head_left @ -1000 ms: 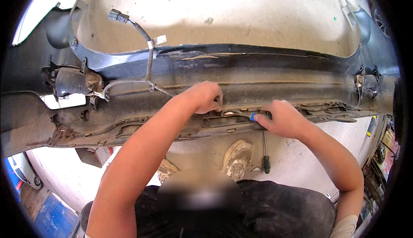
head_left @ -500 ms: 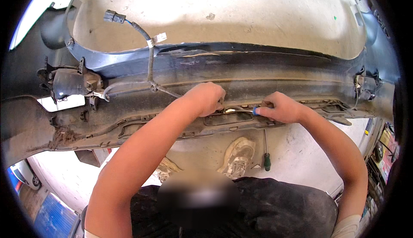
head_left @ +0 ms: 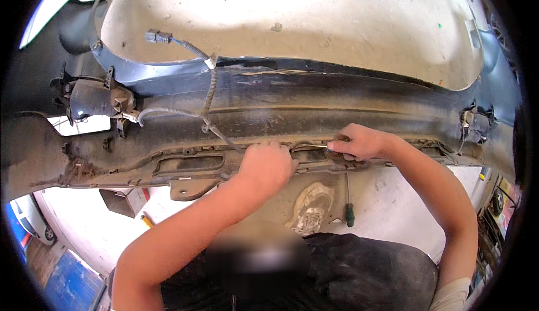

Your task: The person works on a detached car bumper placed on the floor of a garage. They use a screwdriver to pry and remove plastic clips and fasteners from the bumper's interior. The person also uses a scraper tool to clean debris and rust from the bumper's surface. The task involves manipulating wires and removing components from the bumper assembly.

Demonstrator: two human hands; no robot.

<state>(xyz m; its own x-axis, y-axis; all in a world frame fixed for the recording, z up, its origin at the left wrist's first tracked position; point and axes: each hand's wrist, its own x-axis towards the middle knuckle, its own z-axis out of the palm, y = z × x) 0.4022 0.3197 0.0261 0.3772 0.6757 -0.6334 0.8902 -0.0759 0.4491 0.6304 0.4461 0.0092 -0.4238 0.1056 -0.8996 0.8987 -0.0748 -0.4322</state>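
Covering the near edge, dark trousers (head_left: 365, 269); beyond them, one pale, dirty shoe (head_left: 311, 207) and, to its right, a green-handled screwdriver (head_left: 350, 215), shaft toward the bumper. Next, the left hand (head_left: 268, 166), laid over the bumper's lower edge, fingers bent; whether they grip anything cannot be told. Beside it, the right hand (head_left: 359, 142), thumb and fingers closed on a slim metal tool (head_left: 320, 146) that points toward the left hand. Under both, crossing from side to side, one large dark bumper (head_left: 331, 94), inner face up, dusty, slotted along its lower edge. Upon it, a ribbed wire (head_left: 212, 89), running down to the left hand, with a black plug (head_left: 159, 36) at its far end; one lamp (head_left: 92, 98) at the left, another (head_left: 476, 121) at the right. Farthest, scuffed floor (head_left: 337, 19). Hazards, as judged: the tool could slip into the left fingers if pushed hard along its line; the wire could chafe or tear if snagged by the tip; the thin lower edge could crack under prying.
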